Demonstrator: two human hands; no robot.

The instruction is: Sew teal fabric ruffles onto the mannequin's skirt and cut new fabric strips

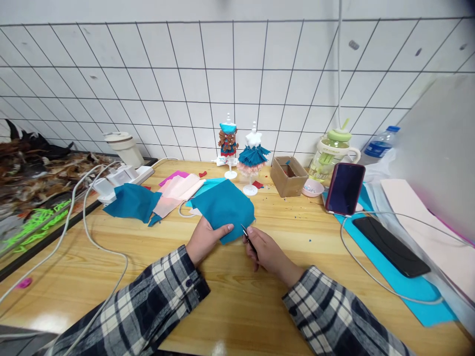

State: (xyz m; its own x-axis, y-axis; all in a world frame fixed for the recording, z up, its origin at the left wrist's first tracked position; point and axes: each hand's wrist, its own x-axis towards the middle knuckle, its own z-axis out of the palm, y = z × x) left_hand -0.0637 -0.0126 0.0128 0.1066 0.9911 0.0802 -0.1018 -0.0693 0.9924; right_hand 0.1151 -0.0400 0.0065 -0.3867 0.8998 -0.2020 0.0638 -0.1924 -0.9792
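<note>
Teal cloth is pinched by left hand, apparently to steady it; dark pointed tool is gripped by right hand, tip beside near right edge.

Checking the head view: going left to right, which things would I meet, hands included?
Bright green strands, white lidded cup, left hand holding teal cloth, right hand holding a small dark tool, pink dish, upright phone, pale pink sheet.
</note>
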